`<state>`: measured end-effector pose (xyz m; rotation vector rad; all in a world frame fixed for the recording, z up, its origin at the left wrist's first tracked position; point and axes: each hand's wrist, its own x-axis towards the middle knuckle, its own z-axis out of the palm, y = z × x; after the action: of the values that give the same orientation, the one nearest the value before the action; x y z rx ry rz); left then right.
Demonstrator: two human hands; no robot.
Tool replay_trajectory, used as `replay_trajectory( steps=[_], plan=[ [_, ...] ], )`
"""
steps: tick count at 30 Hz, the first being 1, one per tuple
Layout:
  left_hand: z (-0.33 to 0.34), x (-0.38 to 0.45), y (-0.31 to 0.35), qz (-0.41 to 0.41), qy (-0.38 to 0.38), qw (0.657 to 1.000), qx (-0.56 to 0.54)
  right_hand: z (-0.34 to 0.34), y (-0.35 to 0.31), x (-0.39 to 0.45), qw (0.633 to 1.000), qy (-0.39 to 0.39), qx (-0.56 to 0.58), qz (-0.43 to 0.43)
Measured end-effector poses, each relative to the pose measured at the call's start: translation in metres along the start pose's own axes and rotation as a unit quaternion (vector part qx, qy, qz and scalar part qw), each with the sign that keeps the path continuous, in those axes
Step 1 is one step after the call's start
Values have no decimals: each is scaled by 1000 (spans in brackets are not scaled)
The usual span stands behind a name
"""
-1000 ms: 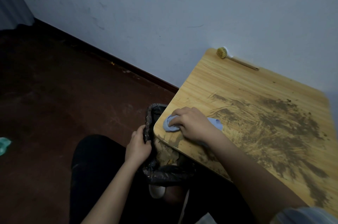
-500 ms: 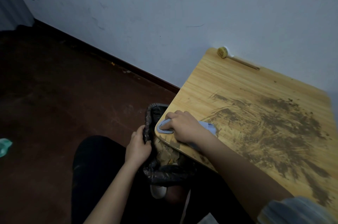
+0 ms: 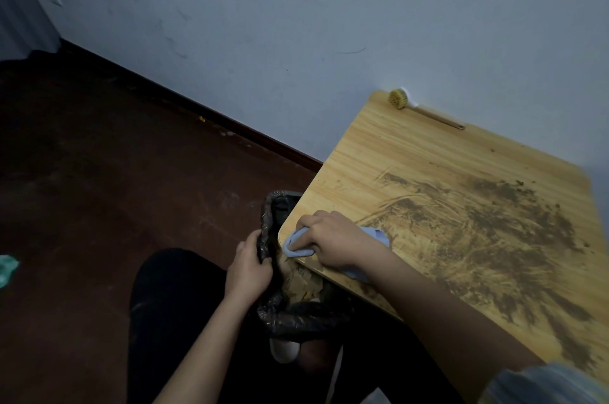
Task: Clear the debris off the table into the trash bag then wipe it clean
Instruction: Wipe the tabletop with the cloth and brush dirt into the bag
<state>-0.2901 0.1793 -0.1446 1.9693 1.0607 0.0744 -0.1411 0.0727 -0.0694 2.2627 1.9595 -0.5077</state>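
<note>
Since the earlier frames the right hand (image 3: pixel 333 239) and its cloth (image 3: pixel 298 243) have travelled from a little way in on the counter (image 3: pixel 412 153) out to the near-left corner, the cloth's front fold now hanging at the very edge. Left hand (image 3: pixel 248 267) and bag (image 3: pixel 298 316) show no shift.

Right hand: fingers curled down over the bunched blue cloth, pressing it flat to the surface. Left hand: fingers closed round the bag's rolled black rim, holding the mouth open just below the corner, touching the counter's edge.

Progress, as judged: the sweep is partly done. Brown scraps lie inside the bag, so some debris has gone in. A clean strip runs along the far and left sides of the counter. The middle and right, however, carry a broad brown smear with loose crumbs (image 3: pixel 514 186) at its far margin, and streaks reach the near edge. That bulk remains to be pushed over to the bag, and the final wipe has not begun in earnest.

A brush (image 3: pixel 400 99) lies at the far corner against the wall, unused.
</note>
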Motion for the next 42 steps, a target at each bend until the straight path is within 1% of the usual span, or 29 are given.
replay_trajectory(
  steps=[5, 7, 13, 18, 21, 24, 36, 42],
  plan=[
    [0, 1, 1, 6, -1, 1000, 1, -1, 0, -6, 1000, -4, 9, -21],
    [0, 0, 1, 7, -2, 1000, 1, -4, 3, -10, 1000, 5, 18, -21],
    [1, -1, -1, 9, 3, 1000, 0, -13, 29, -24, 997, 47, 29, 49],
    [4, -1, -3, 10, 5, 1000, 2, -8, 47, -39, 992, 44, 20, 113],
    [6, -2, -3, 6, 9, 1000, 5, -1, 47, -43, 992, 38, 15, 123],
    [7, -3, -3, 11, 14, 1000, 5, 6, 43, -43, 992, 44, 26, 113],
    [8, -4, -1, -2, 11, 1000, 3, 13, 20, -38, 998, 40, 42, 16],
    [9, -6, 0, 2, 9, 1000, 3, 12, 15, -38, 998, 32, 45, 3]
  ],
)
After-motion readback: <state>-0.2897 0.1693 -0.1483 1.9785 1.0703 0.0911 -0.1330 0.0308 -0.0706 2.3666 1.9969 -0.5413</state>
